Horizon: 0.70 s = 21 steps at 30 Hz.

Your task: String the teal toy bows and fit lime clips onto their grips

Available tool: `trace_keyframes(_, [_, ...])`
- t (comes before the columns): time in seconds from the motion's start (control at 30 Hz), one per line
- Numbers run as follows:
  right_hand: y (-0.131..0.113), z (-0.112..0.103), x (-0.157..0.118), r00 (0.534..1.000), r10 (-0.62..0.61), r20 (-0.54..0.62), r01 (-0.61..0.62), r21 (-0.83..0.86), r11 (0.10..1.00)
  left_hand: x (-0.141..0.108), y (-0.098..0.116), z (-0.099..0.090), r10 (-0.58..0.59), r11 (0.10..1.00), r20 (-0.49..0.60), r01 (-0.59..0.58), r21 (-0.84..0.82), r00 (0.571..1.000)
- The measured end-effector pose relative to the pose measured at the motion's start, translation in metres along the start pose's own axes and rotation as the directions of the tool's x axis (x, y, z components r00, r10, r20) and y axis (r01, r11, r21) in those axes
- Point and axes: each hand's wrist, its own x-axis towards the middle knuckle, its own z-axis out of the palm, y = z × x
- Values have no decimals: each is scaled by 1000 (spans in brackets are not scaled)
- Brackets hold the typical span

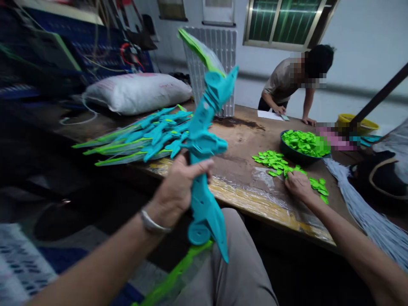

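Observation:
My left hand [177, 191] is wrapped round the middle of a turquoise plastic toy bow [204, 144], held upright over my lap. Its bright green limbs, in a clear film, stick out at the top and bottom. On the table's right side, my right hand [298, 183] reaches down with curled fingers among small green plastic pieces [270, 160]. It seems to pinch one; the fingertips are partly hidden. Behind these pieces stands a dark bowl [288, 154] heaped with more of them. Several similar turquoise and green bows [153, 131] lie in a pile on the left.
A stuffed white sack [140, 91] lies at the back left of the table [236, 148]. Bundled white strings [360, 204] hang over its right edge, near a dark slanting pole [379, 97]. A person [283, 83] leans over the far side by a yellow bucket [358, 121].

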Motion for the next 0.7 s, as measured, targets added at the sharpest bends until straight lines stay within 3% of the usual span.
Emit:
trace_keyframes(0.07, [-2, -3, 1, 999, -39, 3, 39, 0, 999, -19, -34, 9, -30, 996, 97, 38, -78, 995])
trace_keyframes(0.2, [-2, -7, 2, 999, -53, -5, 53, 11, 999, -49, -83, 5, -124, 970, 88, 140, -200, 988])
trace_keyframes(0.37, [0, -19, 1, 999, 6, -33, -2, 114, 993, -69, -96, -8, -218, 939, 40, 221, -262, 975])
trace_keyframes(0.47, [2, -31, 0, 993, 103, -55, -88, 230, 969, -72, -102, -14, -251, 940, -19, 239, -245, 968])
trace_keyframes(0.7, [-13, -51, 2, 954, 298, -15, -233, 587, 775, -76, -120, -20, -333, 937, -63, 323, -136, 941])
